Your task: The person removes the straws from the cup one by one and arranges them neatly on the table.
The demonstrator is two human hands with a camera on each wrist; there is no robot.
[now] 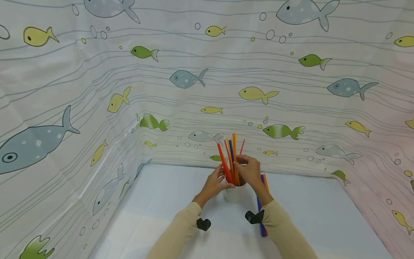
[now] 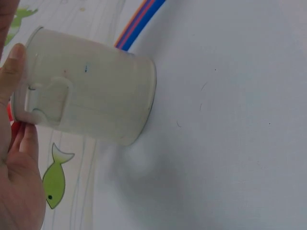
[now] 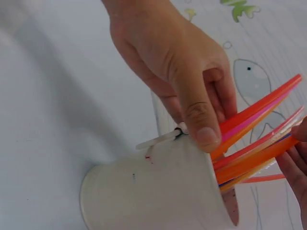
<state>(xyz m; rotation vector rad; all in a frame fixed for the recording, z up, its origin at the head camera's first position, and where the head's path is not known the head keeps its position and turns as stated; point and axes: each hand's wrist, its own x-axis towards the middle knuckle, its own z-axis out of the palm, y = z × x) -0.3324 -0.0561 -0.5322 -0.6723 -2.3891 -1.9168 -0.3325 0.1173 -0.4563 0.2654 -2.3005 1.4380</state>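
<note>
A white mug (image 1: 234, 196) stands on the pale table near the back wall, holding a bunch of red, orange, blue and pink straws (image 1: 231, 154). My left hand (image 1: 215, 181) grips the mug at its rim, thumb on the outside (image 3: 204, 127), fingers by the straws. My right hand (image 1: 249, 171) pinches the straws just above the rim; its fingertips (image 3: 295, 167) show at the frame's edge against the straws (image 3: 259, 139). The left wrist view shows the mug (image 2: 91, 100) with its handle and my left hand (image 2: 19, 182) beside it.
A few loose straws (image 1: 259, 205), blue, red and orange, lie on the table under my right forearm and behind the mug (image 2: 141, 21). A fish-print cloth (image 1: 194, 79) walls in the table on the left, back and right. Black wrist cameras (image 1: 203, 223) sit on both sleeves.
</note>
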